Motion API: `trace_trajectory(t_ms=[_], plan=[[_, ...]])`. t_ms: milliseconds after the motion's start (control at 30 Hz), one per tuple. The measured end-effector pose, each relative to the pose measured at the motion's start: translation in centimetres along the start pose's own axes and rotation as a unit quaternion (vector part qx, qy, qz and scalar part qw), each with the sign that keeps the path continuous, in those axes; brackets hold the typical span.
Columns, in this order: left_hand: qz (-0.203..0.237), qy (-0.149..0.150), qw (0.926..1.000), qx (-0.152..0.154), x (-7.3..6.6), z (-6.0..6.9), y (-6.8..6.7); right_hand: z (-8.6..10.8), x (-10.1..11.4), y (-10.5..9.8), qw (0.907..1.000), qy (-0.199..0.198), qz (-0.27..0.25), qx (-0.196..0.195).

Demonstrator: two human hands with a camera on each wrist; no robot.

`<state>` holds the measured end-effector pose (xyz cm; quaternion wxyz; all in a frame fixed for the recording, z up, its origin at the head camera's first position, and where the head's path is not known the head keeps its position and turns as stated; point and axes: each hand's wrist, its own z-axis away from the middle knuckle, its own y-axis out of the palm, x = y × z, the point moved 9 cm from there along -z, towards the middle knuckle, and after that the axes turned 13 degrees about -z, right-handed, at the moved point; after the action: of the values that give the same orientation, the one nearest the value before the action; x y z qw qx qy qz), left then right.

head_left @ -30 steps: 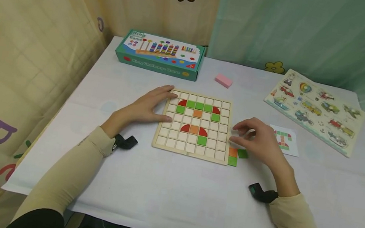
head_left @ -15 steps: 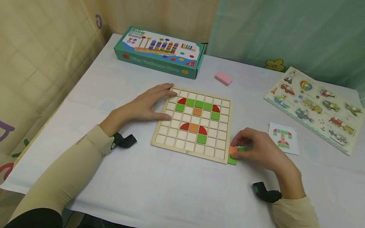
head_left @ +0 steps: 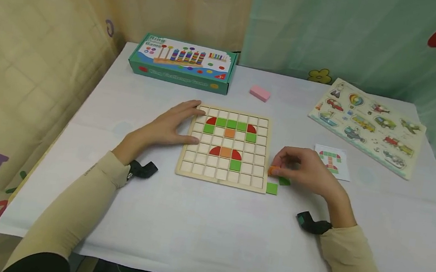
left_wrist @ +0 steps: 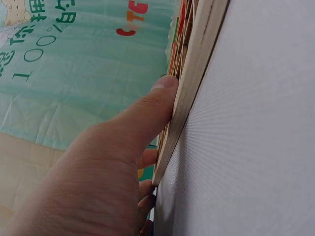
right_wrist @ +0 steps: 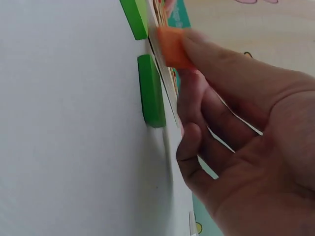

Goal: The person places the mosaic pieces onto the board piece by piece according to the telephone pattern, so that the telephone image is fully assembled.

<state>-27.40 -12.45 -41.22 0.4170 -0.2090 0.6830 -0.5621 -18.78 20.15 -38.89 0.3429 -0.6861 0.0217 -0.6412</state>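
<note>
A wooden grid board [head_left: 257, 171] lies on the table with red quarter-round, green square and orange square tiles set in some cells. My left hand [head_left: 160, 131] rests on its left edge, fingers extended; the left wrist view has the thumb on the frame. Just off the board's right side, my right hand [head_left: 306, 168] pinches an orange square tile [right_wrist: 173, 48] between thumb and fingers, raised off the table. Below that hand lie two green tiles, one square tile [head_left: 271, 188] by the board's corner and another green tile [head_left: 284, 181] partly hidden by the hand.
A small pattern card [head_left: 342, 165] lies right of my right hand. Farther back right is a vehicle picture board [head_left: 368, 128]. A pink block [head_left: 260, 93] and a green Ring Challenge Game box [head_left: 182, 63] stand behind the grid board.
My right hand lowered to the tiles beside the board, took hold of the orange tile and lifted it off the table. The left hand stayed on the board's edge. The whole view shifted slightly.
</note>
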Motion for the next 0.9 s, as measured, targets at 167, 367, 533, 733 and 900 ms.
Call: trace_trajectory(t_ms=[167, 367, 533, 733, 900], plan=[[0.004, 0.006, 1.0000, 0.003, -0.1, 0.0, -0.1, -1.2, 0.9, -0.3, 0.9988, -0.003, -0.018, -0.046], [0.006, 0.005, 1.0000, 0.002, 0.0, 0.0, -0.2, -4.3, 4.6, -0.2, 0.9932, -0.019, -0.010, -0.114], [0.008, 0.006, 0.9999, 0.000, -0.1, 0.1, 0.2, -6.7, 6.7, 1.7, 0.9887, -0.043, -0.021, -0.142], [0.004, -0.003, 1.0000, -0.002, 0.2, 0.4, 0.1, -8.2, 5.4, 4.3, 0.9881, -0.047, -0.033, -0.143], [-0.001, 0.002, 1.0000, -0.003, 0.3, 0.2, 0.0, -8.3, 4.5, 5.3, 0.9916, -0.038, -0.040, -0.117]])
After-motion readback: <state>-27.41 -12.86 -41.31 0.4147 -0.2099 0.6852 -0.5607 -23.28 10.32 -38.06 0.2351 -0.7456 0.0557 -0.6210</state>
